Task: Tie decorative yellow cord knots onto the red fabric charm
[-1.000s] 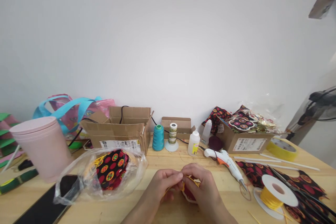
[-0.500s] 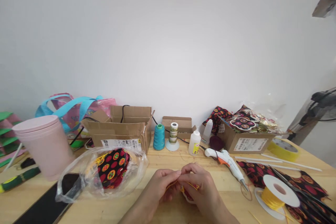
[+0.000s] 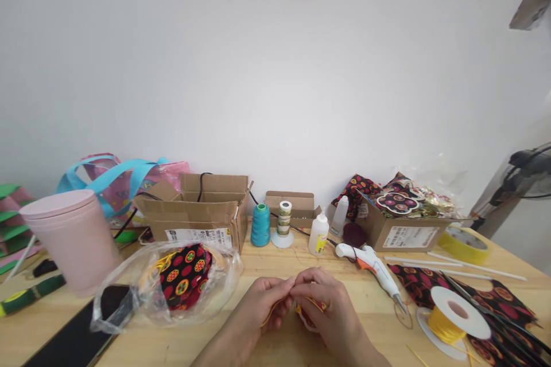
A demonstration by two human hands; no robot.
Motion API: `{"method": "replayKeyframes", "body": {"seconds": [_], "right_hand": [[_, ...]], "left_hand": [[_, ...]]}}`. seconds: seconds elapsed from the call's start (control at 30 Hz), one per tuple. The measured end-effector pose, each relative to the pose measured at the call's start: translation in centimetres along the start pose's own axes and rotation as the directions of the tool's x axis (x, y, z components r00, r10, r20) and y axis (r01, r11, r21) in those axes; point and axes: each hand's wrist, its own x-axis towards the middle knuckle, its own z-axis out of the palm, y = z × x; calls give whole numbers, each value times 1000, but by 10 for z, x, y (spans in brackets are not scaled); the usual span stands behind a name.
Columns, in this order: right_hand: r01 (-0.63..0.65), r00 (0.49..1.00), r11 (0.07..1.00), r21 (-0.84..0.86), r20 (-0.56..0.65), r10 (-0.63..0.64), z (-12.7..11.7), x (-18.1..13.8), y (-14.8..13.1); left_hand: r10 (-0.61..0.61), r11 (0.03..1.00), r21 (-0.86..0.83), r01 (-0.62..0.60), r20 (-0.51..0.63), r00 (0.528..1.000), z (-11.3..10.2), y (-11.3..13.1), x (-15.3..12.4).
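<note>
The cord [image 3: 269, 317] is running through the left hand [image 3: 267, 305], which is pinching it right up against the right hand [image 3: 325, 305], and that one is clasping the patch [image 3: 306, 321] over the worktop [image 3: 172, 351]; the cord is looking thin, so a slackening pinch could be letting it slip or twist. Rightward, past the glue gun [image 3: 375, 272], a spool [image 3: 447, 328] is resting, while boxes [image 3: 193, 219] are lining the white wall [image 3: 275, 92].

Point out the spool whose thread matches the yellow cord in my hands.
The white-flanged spool to the right of your right hand: it is wound in yellow. The cone is turquoise; the slim spool beside it, green and white.
</note>
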Motion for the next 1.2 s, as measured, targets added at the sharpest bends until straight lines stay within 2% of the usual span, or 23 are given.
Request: {"method": "replayKeyframes", "body": {"seconds": [0.33,0.7,0.83,0.93,1.03,1.1,1.2], "right_hand": [[-12,1000,999,38,-17,13,-1,2,-6],[-30,998,984,178,-49,39,-2,3,-8],[-90,987,962,256,-107,121,-2,5,-7],[-231,937,890,392,-157,312,-3,6,-4],[-366,855,744,559,-113,505,-4,8,0],[-394,821,658,642,-76,565,-5,9,0],[-402,797,606,686,-63,601,-5,10,-1]], "left_hand": [[6,997,-79,-6,3,1000,-1,-1,2],[18,995,-96,-19,-14,1000,1,-1,4],[34,998,-60,-35,-16,999,2,1,2],[24,1000,-1,-24,-5,1000,2,2,-1],[6,999,46,-8,39,999,3,3,-4],[2,999,38,-4,51,999,3,4,-5],[8,1000,22,-8,34,999,4,5,-5]]}}
